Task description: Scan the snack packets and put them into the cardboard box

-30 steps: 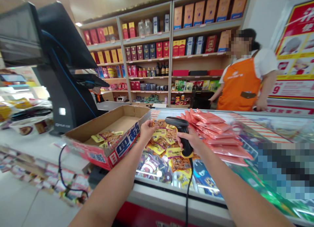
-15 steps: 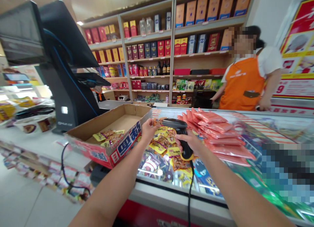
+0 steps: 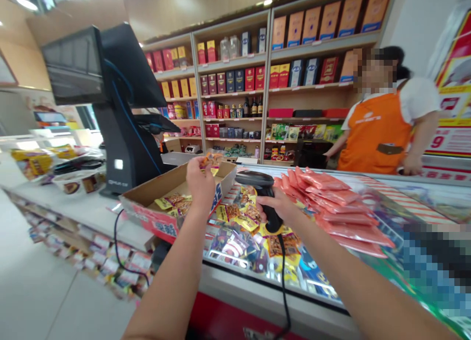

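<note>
My right hand (image 3: 277, 206) is wrapped round the grip of a black barcode scanner (image 3: 255, 179), its head facing left and its cord hanging over the counter's front edge. My left hand (image 3: 200, 178) pinches a small snack packet (image 3: 212, 159), orange and yellow, above the right side of an open cardboard box (image 3: 142, 195). Several yellow snack packets (image 3: 172, 201) lie inside that box. More packets of the same look (image 3: 250, 216) are spread on the glass counter below the scanner.
Salmon-coloured flat packages (image 3: 342, 202) are stacked right of the scanner. A black checkout terminal (image 3: 121, 119) stands behind the box. Across the counter is a person in an orange apron (image 3: 379, 129), before shelves of boxed goods (image 3: 231, 80). A black cable (image 3: 117, 247) hangs at left.
My left hand has moved left and up from beside the scanner to over the box, with a snack packet in its fingers. My right hand still holds the scanner. The view has shifted left.
</note>
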Demonstrator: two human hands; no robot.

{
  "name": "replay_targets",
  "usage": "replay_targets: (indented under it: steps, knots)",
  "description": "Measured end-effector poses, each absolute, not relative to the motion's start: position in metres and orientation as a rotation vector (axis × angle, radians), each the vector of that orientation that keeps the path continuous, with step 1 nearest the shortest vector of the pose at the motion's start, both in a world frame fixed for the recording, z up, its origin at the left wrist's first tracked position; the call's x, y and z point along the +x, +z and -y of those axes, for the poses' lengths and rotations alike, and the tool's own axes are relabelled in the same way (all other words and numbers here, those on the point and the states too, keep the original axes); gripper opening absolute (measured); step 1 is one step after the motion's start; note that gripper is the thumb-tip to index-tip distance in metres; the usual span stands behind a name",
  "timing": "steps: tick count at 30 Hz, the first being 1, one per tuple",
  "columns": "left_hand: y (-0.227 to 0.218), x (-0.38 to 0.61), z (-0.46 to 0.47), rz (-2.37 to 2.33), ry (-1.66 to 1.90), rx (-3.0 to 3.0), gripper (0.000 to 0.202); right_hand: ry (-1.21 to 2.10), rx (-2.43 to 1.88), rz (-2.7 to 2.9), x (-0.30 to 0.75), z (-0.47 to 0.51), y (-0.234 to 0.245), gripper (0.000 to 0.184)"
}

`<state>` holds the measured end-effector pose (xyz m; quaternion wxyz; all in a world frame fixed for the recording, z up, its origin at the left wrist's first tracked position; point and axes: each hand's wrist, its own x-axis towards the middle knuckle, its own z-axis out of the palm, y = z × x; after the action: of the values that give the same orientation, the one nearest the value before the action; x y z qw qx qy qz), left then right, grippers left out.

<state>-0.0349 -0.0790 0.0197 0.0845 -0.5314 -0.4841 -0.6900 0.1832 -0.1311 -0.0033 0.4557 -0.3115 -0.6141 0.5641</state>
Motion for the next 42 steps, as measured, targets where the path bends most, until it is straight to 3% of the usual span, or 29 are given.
replay_targets:
  steps: [6,9,14,17,19,25,27,30,34,42]
  knots:
    - [0.031,-0.074,0.101,1.500,-1.923,-1.395,0.053,1.454,-0.642,1.505,0.131,0.132,0.026,0.030]
    - [0.020,-0.060,0.103,1.486,-1.725,-1.703,0.049,1.449,-0.613,1.510,0.127,0.132,0.027,0.031]
    - [-0.011,-0.020,0.091,1.636,-0.707,-2.584,0.032,1.361,-0.745,1.411,0.158,0.130,0.013,0.029]
    - [-0.033,-0.007,0.077,1.719,-0.114,-2.747,0.047,1.297,-0.828,1.382,0.184,0.128,-0.001,0.030]
    - [-0.046,-0.003,0.068,1.782,0.026,-2.747,0.048,1.277,-0.863,1.366,0.199,0.126,-0.012,0.030]
    - [-0.067,0.000,0.051,2.051,-0.361,-2.446,0.021,1.232,-0.969,1.329,0.224,0.119,-0.042,0.030]
    - [-0.069,0.001,0.048,2.096,-0.550,-2.327,0.028,1.231,-0.985,1.328,0.226,0.120,-0.045,0.030]
    - [-0.075,0.001,0.043,1.977,-1.173,-2.242,0.037,1.291,-0.953,1.305,0.224,0.123,-0.043,0.028]
    - [-0.087,0.002,0.039,1.634,-1.915,-2.217,0.031,1.386,-0.895,1.296,0.218,0.130,-0.040,0.031]
    - [-0.093,0.012,0.045,1.537,-2.078,-2.278,0.028,1.443,-0.862,1.343,0.209,0.137,-0.040,0.034]
